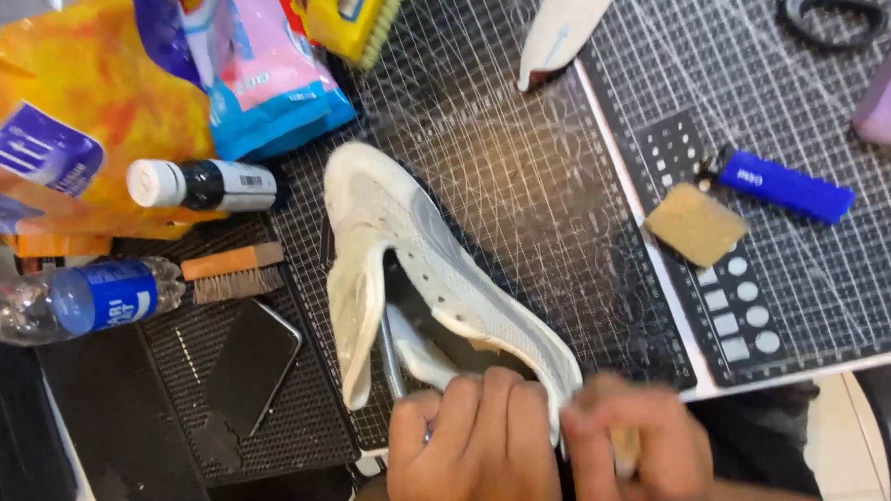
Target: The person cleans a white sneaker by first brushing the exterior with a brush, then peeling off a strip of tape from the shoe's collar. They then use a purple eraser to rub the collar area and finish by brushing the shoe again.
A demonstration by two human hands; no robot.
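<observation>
Now my left hand (472, 442) has its fingers clamped on the heel of a white shoe (416, 252), steadying it on the desk (521, 159), toe pointing to eleven o'clock. My right hand (635, 446), blurred, pinches the heel's edge at five o'clock. A brush (234, 273) and phone (254, 366) lie at nine.

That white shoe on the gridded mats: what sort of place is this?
Probably a shoe cleaning or repair bench. Both hands hold a white shoe over a cutting mat, with a small brush and a bottle nearby.
</observation>
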